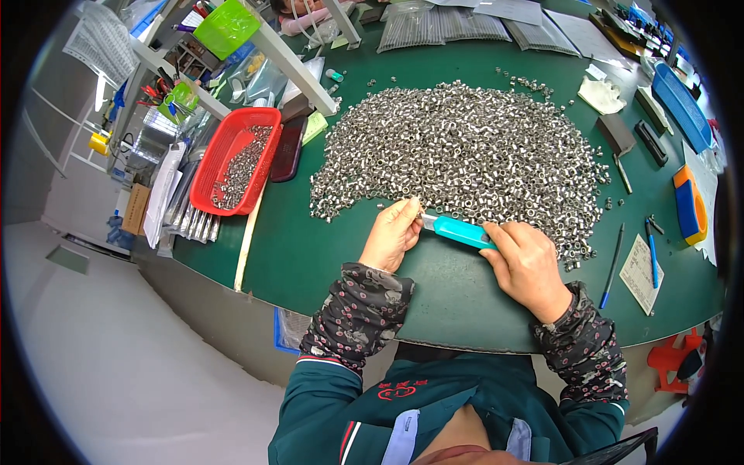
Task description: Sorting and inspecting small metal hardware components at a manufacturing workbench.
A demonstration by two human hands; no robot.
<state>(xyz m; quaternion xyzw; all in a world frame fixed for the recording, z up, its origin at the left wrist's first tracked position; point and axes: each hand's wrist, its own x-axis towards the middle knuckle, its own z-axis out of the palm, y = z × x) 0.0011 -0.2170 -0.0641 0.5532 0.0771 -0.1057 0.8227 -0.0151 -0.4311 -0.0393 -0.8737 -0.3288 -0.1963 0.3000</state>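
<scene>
My right hand is wrapped round the teal handle of a utility knife, its silver end directed left. Close to that silver end, the fingertips of my left hand are pinched together on a small metal piece, mostly hidden by the fingers. Both hands are held over the near edge of a wide, loose pile of small silver metal rings. The pile is spread over a dark green table.
At the left, a red plastic basket holds more metal rings. Beside it lie a dark phone-like slab and packed bags. To the right are pens, a paper slip, an orange-and-blue tape dispenser and a blue tray.
</scene>
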